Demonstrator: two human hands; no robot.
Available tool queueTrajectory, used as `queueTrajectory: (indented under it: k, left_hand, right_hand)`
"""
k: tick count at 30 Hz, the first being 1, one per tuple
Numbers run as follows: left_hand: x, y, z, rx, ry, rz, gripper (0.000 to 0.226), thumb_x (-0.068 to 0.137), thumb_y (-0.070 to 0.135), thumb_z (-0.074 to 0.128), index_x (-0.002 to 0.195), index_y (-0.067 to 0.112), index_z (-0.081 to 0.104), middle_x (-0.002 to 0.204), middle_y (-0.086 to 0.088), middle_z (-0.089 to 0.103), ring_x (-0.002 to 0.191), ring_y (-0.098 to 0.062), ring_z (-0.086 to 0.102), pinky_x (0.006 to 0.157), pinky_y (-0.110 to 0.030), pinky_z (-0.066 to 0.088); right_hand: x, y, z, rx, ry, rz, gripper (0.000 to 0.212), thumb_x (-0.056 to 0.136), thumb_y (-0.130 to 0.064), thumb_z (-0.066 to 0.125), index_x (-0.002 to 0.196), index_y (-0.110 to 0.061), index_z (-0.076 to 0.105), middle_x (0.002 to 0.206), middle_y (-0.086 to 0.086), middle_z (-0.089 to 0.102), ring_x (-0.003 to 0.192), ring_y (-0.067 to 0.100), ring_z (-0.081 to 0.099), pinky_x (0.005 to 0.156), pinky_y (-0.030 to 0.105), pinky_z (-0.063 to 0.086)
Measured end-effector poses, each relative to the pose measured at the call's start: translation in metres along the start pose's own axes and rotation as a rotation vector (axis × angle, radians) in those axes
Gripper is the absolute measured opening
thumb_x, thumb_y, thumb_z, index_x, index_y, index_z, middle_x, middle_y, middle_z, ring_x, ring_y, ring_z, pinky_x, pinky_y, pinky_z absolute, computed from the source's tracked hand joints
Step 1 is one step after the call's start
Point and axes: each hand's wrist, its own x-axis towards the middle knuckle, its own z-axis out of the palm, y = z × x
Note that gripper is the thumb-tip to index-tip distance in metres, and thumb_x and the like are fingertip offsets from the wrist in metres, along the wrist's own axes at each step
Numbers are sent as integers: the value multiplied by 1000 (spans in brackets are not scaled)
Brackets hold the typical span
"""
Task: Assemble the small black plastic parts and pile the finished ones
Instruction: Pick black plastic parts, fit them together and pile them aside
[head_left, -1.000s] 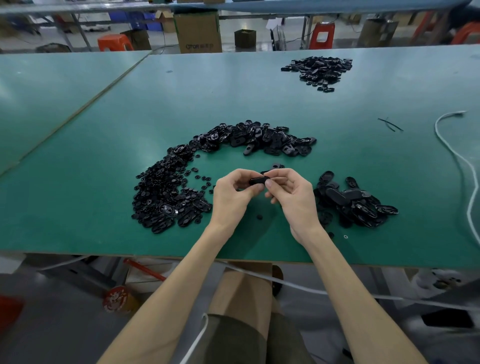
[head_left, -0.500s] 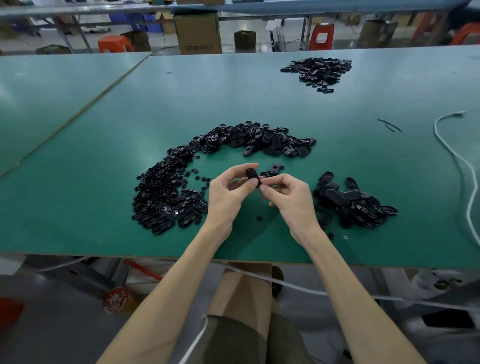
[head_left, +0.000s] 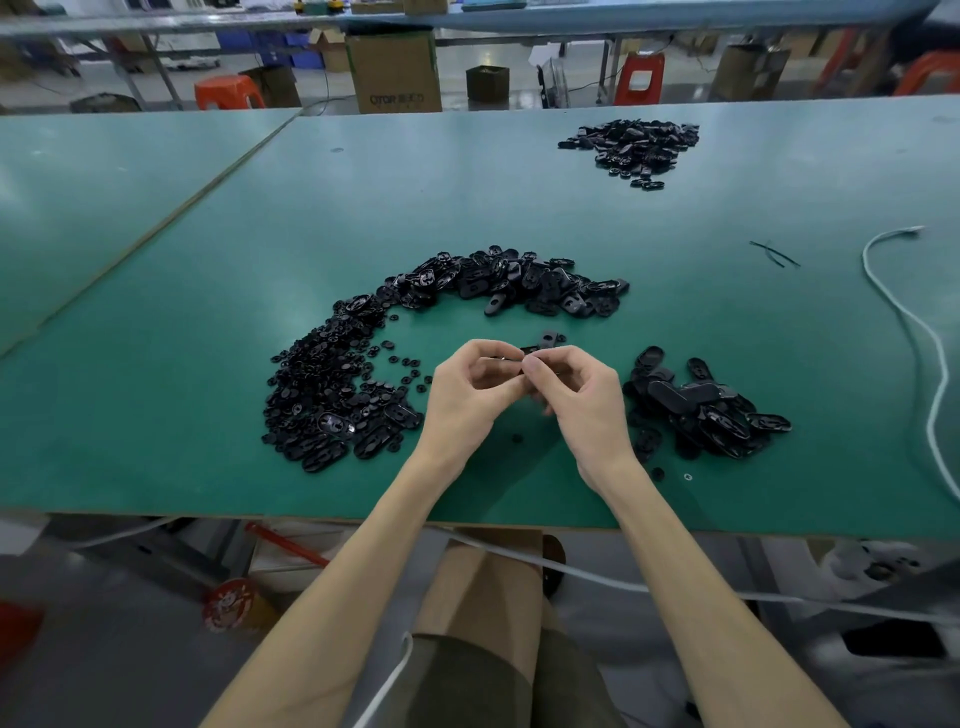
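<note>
My left hand (head_left: 470, 395) and my right hand (head_left: 582, 400) meet fingertip to fingertip above the green table (head_left: 208, 291), pinching a small black plastic part (head_left: 530, 351) between them; most of it is hidden by the fingers. A curved spread of small black parts (head_left: 332, 389) lies to the left of the hands. A band of larger oval black parts (head_left: 524, 283) lies beyond the hands. A pile of black oval pieces (head_left: 701, 405) sits just right of my right hand.
Another heap of black parts (head_left: 634, 145) lies far back on the right. A white cable (head_left: 904, 322) snakes along the right side. Two loose black parts (head_left: 549, 339) lie just beyond my fingertips. A cardboard box (head_left: 395, 70) and red stools stand past the far edge.
My left hand has lowered the black part from its raised, tilted pose, and both hands have closed together over it, hiding most of it.
</note>
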Motion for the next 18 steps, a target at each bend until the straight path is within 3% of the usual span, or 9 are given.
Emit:
queueTrajectory:
  k: [8, 18]
  left_hand:
    - [0, 0, 0, -61, -45, 58, 18, 88, 2, 77, 103, 13, 76, 96, -6, 79, 95, -20, 75, 87, -23, 55]
    - [1, -2, -2, -50, -25, 62, 19, 87, 5, 79, 100, 18, 79, 98, -4, 79, 96, -18, 74, 88, -23, 55]
  right_hand:
    - [1, 0, -2, 77, 37, 12, 5, 94, -17, 76, 92, -13, 76, 73, 7, 71, 67, 12, 59, 61, 27, 49]
    - [1, 1, -3, 69, 39, 21, 8, 95, -18, 75, 88, -15, 78, 65, -4, 70, 62, 8, 60, 58, 22, 49]
